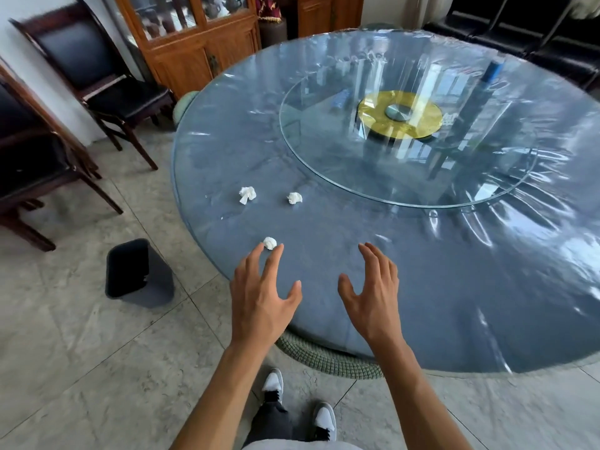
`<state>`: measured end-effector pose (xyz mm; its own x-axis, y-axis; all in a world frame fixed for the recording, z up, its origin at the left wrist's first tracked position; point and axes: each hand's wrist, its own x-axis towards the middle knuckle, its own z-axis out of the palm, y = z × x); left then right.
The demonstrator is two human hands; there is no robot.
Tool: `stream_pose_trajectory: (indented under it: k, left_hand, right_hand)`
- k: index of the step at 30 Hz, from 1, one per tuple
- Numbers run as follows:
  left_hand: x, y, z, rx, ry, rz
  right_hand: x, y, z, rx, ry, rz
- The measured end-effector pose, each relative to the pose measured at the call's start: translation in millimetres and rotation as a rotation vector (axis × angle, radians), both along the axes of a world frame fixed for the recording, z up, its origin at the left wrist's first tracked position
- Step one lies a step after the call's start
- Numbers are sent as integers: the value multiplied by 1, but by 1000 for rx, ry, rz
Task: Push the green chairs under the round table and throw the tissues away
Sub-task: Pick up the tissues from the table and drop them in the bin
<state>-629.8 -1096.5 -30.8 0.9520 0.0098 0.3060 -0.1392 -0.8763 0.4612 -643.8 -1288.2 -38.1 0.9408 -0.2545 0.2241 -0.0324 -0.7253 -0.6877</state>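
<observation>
Three crumpled white tissues lie on the round table (324, 254), which has a blue top under clear plastic: one near the front edge (269, 242), one further back on the left (247, 194), one beside it on the right (294, 198). My left hand (263, 297) hovers open, its fingertips just short of the nearest tissue. My right hand (373, 293) is open over the table, holding nothing. A green woven chair (328, 357) sits tucked under the table's near edge; a second green chair back (183, 103) peeks out at the far left rim.
A dark grey bin (136, 274) stands on the tiled floor left of the table. Dark wooden chairs (107, 82) line the left wall, with a wooden cabinet (194, 43) behind. A glass turntable (406, 141) with a gold hub covers the table's middle. My shoes (272, 383) are below.
</observation>
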Motion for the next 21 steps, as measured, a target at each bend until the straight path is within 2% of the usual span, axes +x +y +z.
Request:
stream_pose_trajectory:
  k: [8,21]
  left_hand:
    - [28,39,12,-60,-34,24]
    - [107,152,11,-201,0,25]
  right_hand:
    - [39,44,16,1,-45,72]
    - [109,155,22,77,-34,36]
